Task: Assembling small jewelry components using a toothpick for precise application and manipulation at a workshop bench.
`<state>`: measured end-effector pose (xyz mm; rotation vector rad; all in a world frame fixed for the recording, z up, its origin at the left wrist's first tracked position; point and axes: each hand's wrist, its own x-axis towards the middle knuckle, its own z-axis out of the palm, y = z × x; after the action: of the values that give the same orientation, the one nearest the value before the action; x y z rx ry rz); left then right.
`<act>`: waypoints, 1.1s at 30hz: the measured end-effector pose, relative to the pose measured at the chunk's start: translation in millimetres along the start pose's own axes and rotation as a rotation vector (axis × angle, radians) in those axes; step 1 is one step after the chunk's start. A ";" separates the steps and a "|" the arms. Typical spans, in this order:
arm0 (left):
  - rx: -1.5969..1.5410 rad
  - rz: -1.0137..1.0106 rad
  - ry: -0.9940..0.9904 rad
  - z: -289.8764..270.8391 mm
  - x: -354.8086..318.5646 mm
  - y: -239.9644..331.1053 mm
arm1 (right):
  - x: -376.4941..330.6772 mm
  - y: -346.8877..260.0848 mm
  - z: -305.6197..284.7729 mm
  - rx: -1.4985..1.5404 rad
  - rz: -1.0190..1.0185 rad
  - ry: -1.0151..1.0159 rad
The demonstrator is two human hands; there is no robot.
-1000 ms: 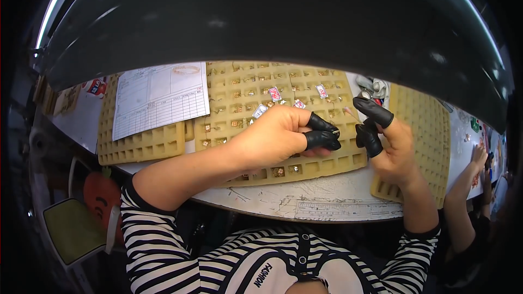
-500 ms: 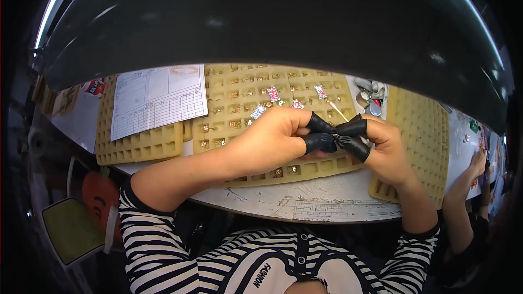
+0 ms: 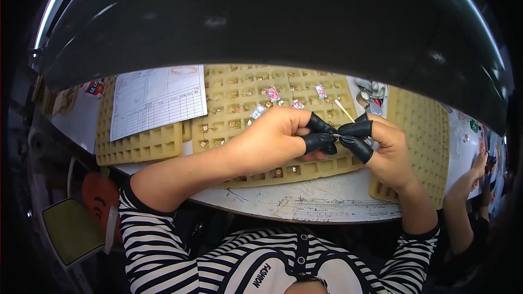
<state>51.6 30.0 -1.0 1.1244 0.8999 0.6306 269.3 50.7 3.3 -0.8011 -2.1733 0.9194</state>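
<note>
My left hand [image 3: 283, 137] and my right hand [image 3: 384, 144] meet over the middle tray, with black finger cots on the fingertips. Both are closed in a pinch, tip to tip. Between them shows a sliver of a small gold-coloured jewelry piece [image 3: 336, 135]; the fingers hide most of it. A cotton swab [image 3: 344, 110] sticks up and away from the fingers of my right hand, its white tip over the tray. Beneath lies the yellow tray [image 3: 256, 181], with small gold-coloured jewelry pieces in many pockets and several small written tags [image 3: 273, 94] on top.
A printed form [image 3: 158, 100] lies on another yellow tray [image 3: 136, 152] at the left. A third tray [image 3: 417, 136] stands at the right, near some small metal items [image 3: 373, 98]. A ruler [image 3: 343, 210] lies at the table's front edge. A dark hood overhangs the back. Another person's arm [image 3: 463, 190] is far right.
The cotton swab has tilted more upright and shifted slightly right. My right fingers have turned a little, and the fingertips stay together. My left arm has barely moved.
</note>
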 end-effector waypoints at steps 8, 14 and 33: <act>-0.130 -0.025 -0.005 2.8 1.7 0.4 | -0.8 -0.6 -0.9 -0.021 0.041 0.050; -0.153 -0.050 0.015 0.4 2.5 -0.5 | -4.9 13.6 -8.6 -0.104 -0.163 0.120; -0.147 -0.047 0.000 -1.4 3.4 -4.9 | 5.0 11.9 -15.7 -0.346 -0.242 -0.054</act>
<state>52.1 31.8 -6.9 0.9694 0.8637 0.6473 281.2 67.1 4.3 -0.6543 -2.4489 0.4558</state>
